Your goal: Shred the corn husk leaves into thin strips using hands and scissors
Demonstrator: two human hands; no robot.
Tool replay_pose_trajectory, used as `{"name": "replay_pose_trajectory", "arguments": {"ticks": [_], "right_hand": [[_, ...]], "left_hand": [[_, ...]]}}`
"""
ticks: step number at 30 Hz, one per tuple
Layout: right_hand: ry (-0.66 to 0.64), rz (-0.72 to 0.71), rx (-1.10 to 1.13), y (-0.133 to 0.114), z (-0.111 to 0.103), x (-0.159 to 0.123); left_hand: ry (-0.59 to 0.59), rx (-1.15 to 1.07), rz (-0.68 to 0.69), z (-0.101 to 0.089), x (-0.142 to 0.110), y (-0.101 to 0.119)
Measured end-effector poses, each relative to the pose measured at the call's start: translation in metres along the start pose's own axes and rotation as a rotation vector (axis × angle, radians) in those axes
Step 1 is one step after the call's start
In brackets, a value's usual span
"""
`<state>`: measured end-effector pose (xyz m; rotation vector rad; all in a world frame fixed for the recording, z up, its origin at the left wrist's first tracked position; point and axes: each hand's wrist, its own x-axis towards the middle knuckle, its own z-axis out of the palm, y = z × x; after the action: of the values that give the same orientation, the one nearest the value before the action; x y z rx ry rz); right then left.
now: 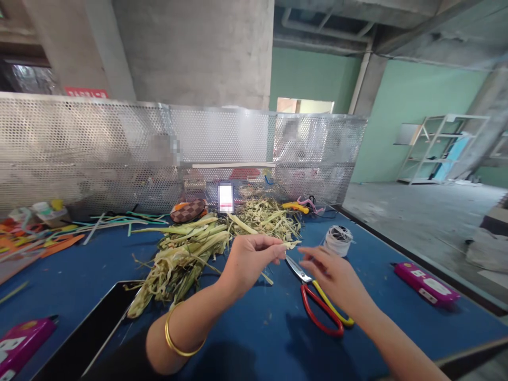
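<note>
Between the thumb and fingers of my left hand (250,262) is the end of a pale corn husk strip (292,244), pinched above the table. My right hand (333,275) hovers just to the right of the strip's tip, fingers apart and slightly bent, holding nothing that I can see. Beneath it lie scissors (306,288) with one red and one yellow handle, blades pointing away to the left. A heap of long dried corn husks (186,254) lies left of my left hand. Behind my hands spreads a pile of shorter husk scraps (273,217).
A white string roll (338,241) stands right of the scissors. Purple devices lie at right (426,284) and lower left (26,344). A black tray-like item (99,328) is at left. A lit phone (226,198) leans before the perforated metal screen (222,132); people sit beyond.
</note>
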<state>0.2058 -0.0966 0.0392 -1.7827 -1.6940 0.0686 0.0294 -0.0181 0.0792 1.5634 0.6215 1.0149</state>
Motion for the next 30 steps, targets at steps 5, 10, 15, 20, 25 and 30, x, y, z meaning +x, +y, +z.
{"name": "replay_pose_trajectory", "arguments": {"ticks": [5, 10, 15, 20, 25, 30], "right_hand": [[0.144, 0.011, 0.586, -0.034, 0.003, 0.003], [0.216, 0.037, 0.666, -0.042, 0.018, 0.000], [0.168, 0.155, 0.724, -0.036, 0.024, -0.004], [0.149, 0.191, 0.777, -0.033, 0.025, -0.005], [0.135, 0.241, 0.870, -0.031, 0.033, -0.005], [0.161, 0.230, 0.915, -0.028, 0.038, -0.006]], "left_hand": [[-0.040, 0.029, -0.027, 0.001, -0.009, -0.008], [-0.082, 0.084, -0.044, 0.000, -0.014, -0.017], [-0.107, 0.121, -0.056, 0.000, -0.015, -0.024], [-0.128, 0.148, -0.067, 0.001, -0.014, -0.029], [-0.120, 0.190, -0.082, 0.000, -0.011, -0.035], [-0.189, 0.136, -0.136, -0.003, -0.006, -0.036]]}}
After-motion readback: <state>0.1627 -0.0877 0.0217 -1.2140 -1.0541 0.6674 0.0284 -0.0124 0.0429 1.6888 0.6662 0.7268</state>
